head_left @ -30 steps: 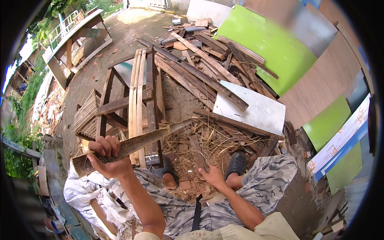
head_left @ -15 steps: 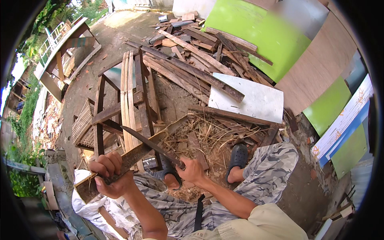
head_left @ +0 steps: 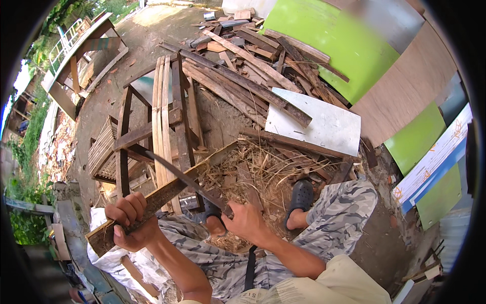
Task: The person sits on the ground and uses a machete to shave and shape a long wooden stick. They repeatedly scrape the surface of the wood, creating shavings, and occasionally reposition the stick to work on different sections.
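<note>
My left hand point(head_left: 130, 223) is closed around the near end of a long, narrow wooden plank point(head_left: 164, 195), fingers over the top edge and thumb on the near face. The plank slants away to the right over my lap. In my closed right hand point(head_left: 248, 223) is a machete point(head_left: 205, 192) with a long dark blade. Its blade points up and left and crosses over the plank. The handle is mostly hidden in my fist. Whether the edge touches the wood, I cannot tell.
Wood shavings point(head_left: 253, 169) lie between my feet. Ahead stands a wooden frame point(head_left: 122, 167) with pale strips point(head_left: 162, 116) across it. Scrap lumber point(head_left: 253, 43) is piled beyond. A white board point(head_left: 311, 121) lies to the right, near leaning green panels point(head_left: 329, 45).
My left hand and the plank's near end have shifted slightly left and down. The machete's tip has moved a little up and left. Both grips are unchanged.
</note>
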Available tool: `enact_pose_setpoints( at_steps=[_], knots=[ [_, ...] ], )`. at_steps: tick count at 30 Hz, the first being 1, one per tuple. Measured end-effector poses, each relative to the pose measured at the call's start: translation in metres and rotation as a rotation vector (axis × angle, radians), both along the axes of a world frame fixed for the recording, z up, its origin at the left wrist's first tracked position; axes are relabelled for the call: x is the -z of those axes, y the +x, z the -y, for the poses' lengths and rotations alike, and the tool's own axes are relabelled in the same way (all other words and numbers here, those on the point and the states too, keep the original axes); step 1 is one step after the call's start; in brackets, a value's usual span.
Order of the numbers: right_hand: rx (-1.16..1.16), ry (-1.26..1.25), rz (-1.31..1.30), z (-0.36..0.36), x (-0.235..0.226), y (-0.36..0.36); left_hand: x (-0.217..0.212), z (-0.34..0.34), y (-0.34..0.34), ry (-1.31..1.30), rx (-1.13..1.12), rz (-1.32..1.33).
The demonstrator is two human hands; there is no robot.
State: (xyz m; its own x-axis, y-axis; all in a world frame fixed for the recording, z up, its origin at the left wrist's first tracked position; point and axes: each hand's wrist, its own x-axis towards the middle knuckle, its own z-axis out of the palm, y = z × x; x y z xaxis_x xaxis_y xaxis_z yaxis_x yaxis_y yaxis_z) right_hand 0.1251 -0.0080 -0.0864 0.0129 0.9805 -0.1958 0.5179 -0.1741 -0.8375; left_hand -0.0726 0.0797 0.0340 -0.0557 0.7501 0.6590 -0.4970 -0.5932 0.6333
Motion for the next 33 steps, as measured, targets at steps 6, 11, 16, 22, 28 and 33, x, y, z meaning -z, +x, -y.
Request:
enact_pose_setpoints(
  at_steps=[6, 11, 16, 22, 28, 33],
  knots=[
    [0.025, -0.037, 0.007, -0.007, 0.011, 0.002, -0.002, 0.000, 0.008, 0.014, 0.051, -0.016],
    [0.104, -0.143, 0.061, -0.020, 0.062, 0.027, -0.002, -0.001, 0.009, 0.048, 0.024, -0.016],
    [0.023, -0.007, 0.017, -0.028, 0.031, 0.025, -0.002, 0.001, 0.009, 0.062, 0.047, -0.071],
    [0.048, -0.172, 0.108, -0.058, 0.080, 0.051, -0.003, -0.010, 0.001, 0.081, 0.060, -0.062],
    [0.004, -0.198, 0.099, -0.051, 0.062, 0.049, -0.004, -0.011, 0.005, 0.102, 0.079, -0.097],
    [0.038, -0.096, -0.006, -0.038, 0.032, 0.032, -0.006, -0.014, 0.014, 0.114, 0.014, -0.101]
  ],
)
